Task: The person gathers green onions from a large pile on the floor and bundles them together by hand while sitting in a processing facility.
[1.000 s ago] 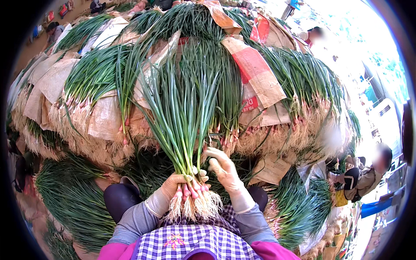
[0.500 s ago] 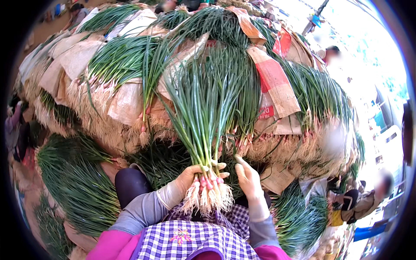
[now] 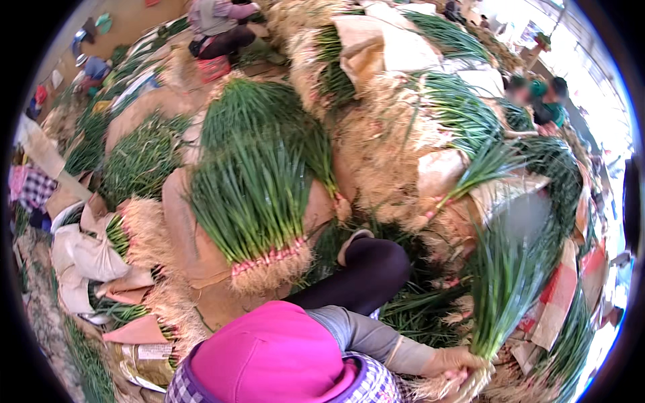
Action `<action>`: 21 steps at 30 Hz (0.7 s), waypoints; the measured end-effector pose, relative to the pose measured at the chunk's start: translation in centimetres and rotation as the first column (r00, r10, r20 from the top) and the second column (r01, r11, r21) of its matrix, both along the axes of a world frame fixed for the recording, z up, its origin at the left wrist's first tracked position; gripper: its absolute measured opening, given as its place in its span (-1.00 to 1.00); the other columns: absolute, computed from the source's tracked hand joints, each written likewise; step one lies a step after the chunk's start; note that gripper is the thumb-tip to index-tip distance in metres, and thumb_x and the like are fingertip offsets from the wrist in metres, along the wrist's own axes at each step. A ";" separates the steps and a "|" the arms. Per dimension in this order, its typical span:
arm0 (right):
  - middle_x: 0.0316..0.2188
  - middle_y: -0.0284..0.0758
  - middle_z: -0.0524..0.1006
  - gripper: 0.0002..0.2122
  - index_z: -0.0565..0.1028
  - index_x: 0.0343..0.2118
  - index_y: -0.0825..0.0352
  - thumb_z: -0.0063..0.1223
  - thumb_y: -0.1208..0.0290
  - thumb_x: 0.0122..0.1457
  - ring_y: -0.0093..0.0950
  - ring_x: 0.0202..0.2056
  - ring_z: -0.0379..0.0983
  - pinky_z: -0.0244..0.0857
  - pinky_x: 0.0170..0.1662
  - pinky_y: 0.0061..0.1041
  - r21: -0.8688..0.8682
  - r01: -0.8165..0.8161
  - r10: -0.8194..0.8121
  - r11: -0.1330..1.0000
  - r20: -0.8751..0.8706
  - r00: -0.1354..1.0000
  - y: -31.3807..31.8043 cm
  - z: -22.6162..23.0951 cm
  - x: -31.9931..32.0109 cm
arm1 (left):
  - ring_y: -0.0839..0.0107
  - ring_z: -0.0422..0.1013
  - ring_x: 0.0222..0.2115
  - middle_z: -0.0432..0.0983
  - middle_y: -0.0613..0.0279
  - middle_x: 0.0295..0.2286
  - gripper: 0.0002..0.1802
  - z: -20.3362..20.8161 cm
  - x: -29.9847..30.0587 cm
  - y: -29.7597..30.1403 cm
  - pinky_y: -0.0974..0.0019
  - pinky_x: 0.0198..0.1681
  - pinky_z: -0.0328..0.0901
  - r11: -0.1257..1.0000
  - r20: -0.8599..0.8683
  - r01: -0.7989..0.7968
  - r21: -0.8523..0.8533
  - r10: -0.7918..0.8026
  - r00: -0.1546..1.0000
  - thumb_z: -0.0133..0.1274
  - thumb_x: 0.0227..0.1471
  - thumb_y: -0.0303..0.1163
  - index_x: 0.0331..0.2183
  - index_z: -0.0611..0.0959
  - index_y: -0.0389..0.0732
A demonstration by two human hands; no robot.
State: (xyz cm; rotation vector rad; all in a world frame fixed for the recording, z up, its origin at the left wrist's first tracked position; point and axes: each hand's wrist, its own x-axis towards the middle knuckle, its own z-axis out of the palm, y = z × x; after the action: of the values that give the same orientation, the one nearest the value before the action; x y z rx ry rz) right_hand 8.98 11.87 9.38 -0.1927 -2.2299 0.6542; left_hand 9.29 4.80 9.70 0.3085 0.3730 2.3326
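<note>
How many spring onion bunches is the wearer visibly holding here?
1. The held spring onion bunch is at the lower right, gripped low by the left hand, leaves pointing up. Another could be hidden near the lower edge.

Spring onions (image 3: 252, 195) lie on sacking (image 3: 185, 242) left of centre, with a wrapped bundle (image 3: 87, 258) to their left, a person (image 3: 218, 27) far behind, a stack (image 3: 383, 154) to their right, and one bunch (image 3: 497, 295) near right, past a bent leg (image 3: 366, 272).
</note>
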 end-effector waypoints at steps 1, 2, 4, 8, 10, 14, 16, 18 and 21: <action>-0.17 -0.13 0.45 -0.54 0.35 -0.09 0.49 0.03 0.19 0.08 -0.32 -0.18 0.43 0.35 -0.11 -0.41 -0.038 -0.117 0.118 0.992 0.015 0.993 0.5 0.4 -0.5 | 0.70 0.18 -0.84 0.42 0.36 -0.67 -0.63 0.8 0.5 -0.3 0.62 -0.85 0.04 0.997 -0.052 0.035 0.064 -0.032 0.998 0.13 -0.03 -0.20 -0.20 0.54 -0.18; -0.18 -0.13 0.45 -0.52 0.34 -0.07 0.49 0.01 0.16 0.08 -0.32 -0.18 0.43 0.35 -0.11 -0.42 -0.075 -0.189 0.194 0.979 0.058 0.979 0.7 0.7 -0.9 | 0.68 0.22 -0.83 0.43 0.31 -0.66 -0.67 1.3 1.1 -0.6 0.62 -0.85 0.07 0.997 -0.090 -0.037 0.075 0.043 0.995 0.13 -0.04 -0.27 -0.22 0.53 -0.22; -0.18 -0.13 0.45 -0.48 0.31 -0.04 0.48 -0.03 0.11 0.09 -0.33 -0.19 0.43 0.35 -0.12 -0.42 -0.174 -0.291 0.314 0.941 0.124 0.941 1.2 1.4 -2.0 | 0.61 0.30 -0.76 0.46 0.26 -0.64 -0.70 4.4 1.6 -3.5 0.56 -0.79 0.16 0.991 -0.168 -0.078 0.112 0.096 0.981 0.15 -0.08 -0.33 -0.28 0.51 -0.26; -0.18 -0.15 0.44 -0.41 0.25 0.02 0.46 -0.12 0.00 0.12 -0.35 -0.21 0.42 0.35 -0.14 -0.43 -0.472 -0.479 0.610 0.740 0.170 0.774 -0.6 2.8 -3.7 | 0.57 0.34 -0.76 0.47 0.19 -0.62 -0.76 7.0 2.1 -9.8 0.54 -0.80 0.19 0.948 -0.299 -0.317 0.012 0.305 0.904 0.13 -0.08 -0.40 -0.34 0.51 -0.32; -0.19 -0.15 0.44 -0.37 0.22 0.05 0.45 -0.16 -0.05 0.13 -0.36 -0.22 0.42 0.34 -0.15 -0.44 -0.633 -0.529 0.752 0.566 0.133 0.645 -2.8 3.3 -4.1 | 0.55 0.38 -0.77 0.48 0.15 -0.60 -0.76 8.7 2.8 -16.4 0.55 -0.84 0.18 0.940 -0.386 -0.324 -0.110 0.260 0.885 0.06 -0.04 -0.43 -0.31 0.51 -0.38; -0.19 -0.16 0.43 -0.30 0.16 0.12 0.43 -0.25 -0.16 0.15 -0.38 -0.24 0.42 0.34 -0.18 -0.45 -0.901 -0.430 0.980 -0.051 -0.128 0.153 -10.0 3.3 -2.5 | 0.36 0.47 -0.68 0.51 0.02 -0.59 -0.71 9.0 5.3 -25.4 0.44 -0.73 0.34 0.773 -0.378 -0.611 -0.172 0.521 0.766 -0.01 -0.06 -0.53 -0.21 0.45 -0.36; -0.20 -0.17 0.43 -0.26 0.13 0.15 0.42 -0.30 -0.21 0.16 -0.39 -0.25 0.41 0.34 -0.19 -0.46 -0.945 -0.116 0.952 -0.306 -0.303 -0.041 -16.7 2.9 0.5 | 0.27 0.52 -0.56 0.53 -0.06 -0.48 -0.54 8.2 7.6 -29.8 0.38 -0.67 0.41 0.653 -0.417 -0.723 -0.224 0.606 0.677 -0.07 -0.03 -0.56 -0.03 0.34 -0.36; -0.36 -0.28 0.46 -0.37 0.22 0.08 0.38 -0.19 -0.13 0.17 -0.50 -0.43 0.37 0.28 -0.31 -0.55 -0.950 0.150 0.961 -0.274 -0.267 0.065 -24.1 3.0 4.8 | 0.16 0.53 -0.41 0.51 -0.13 -0.31 -0.43 8.0 10.1 -33.5 0.30 -0.55 0.47 0.567 -0.371 -0.798 -0.204 0.709 0.599 -0.09 -0.01 -0.56 0.09 0.22 -0.33; -0.57 -0.42 0.42 -0.64 0.41 -0.13 0.37 0.00 0.15 0.18 -0.62 -0.60 0.24 0.13 -0.46 -0.68 -0.992 0.047 0.841 -0.115 -0.123 -0.526 -25.7 3.4 5.8 | 0.01 0.48 -0.24 0.42 -0.17 -0.14 -0.36 6.1 13.1 -38.4 0.16 -0.35 0.51 0.458 -0.212 -0.859 -0.231 0.838 0.504 -0.07 -0.01 -0.50 0.13 0.15 -0.28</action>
State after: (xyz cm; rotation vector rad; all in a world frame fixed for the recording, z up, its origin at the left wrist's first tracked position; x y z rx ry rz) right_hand 14.80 -13.82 12.75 1.3279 -2.4860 3.3891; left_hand 22.40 -33.64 15.77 0.0113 1.1512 3.1848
